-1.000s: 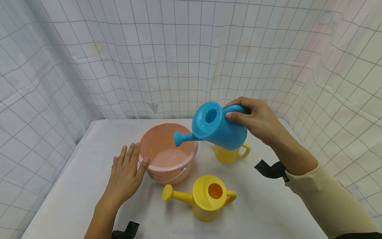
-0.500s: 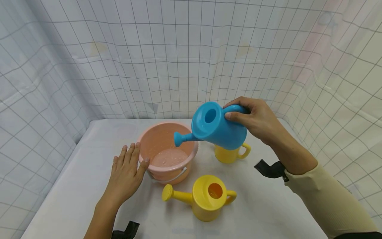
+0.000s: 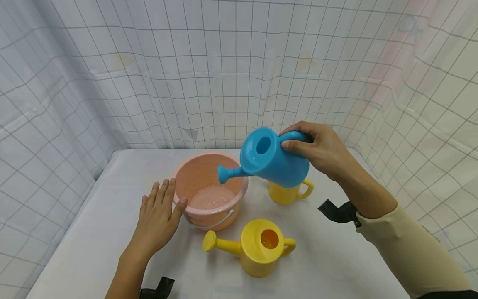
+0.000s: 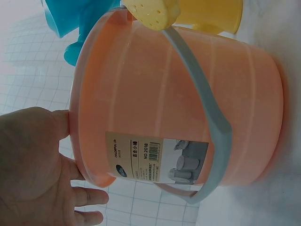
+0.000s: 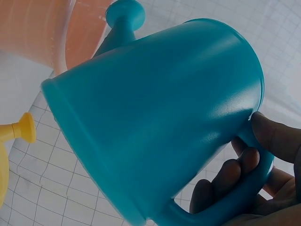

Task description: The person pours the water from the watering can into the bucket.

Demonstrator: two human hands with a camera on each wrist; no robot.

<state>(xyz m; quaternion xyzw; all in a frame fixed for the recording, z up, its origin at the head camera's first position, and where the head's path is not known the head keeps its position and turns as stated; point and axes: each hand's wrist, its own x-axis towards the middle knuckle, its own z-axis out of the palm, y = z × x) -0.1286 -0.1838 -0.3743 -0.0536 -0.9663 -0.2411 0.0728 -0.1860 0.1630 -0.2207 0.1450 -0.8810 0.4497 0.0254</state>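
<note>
Looks like light, stiff plastic to me, probably a bit slippery if wet, so the loop handle (image 3: 296,136) is the spot to grab, and the right hand's (image 3: 323,149) fingers are wrapped round it. The glossy blue watering can (image 3: 278,166) is tipped, spout (image 3: 232,172) over the pink bucket (image 3: 213,211), while the left hand (image 3: 157,220) rests straight-fingered against the rim.

Both hands (image 3: 160,218) are bare. A pale beige, close-fitting sleeve (image 3: 410,255) ends above the right wrist, a black strap (image 3: 337,211) jutting from its cuff (image 3: 375,220). Another black strip (image 3: 158,288) shows beside the left forearm.
</note>
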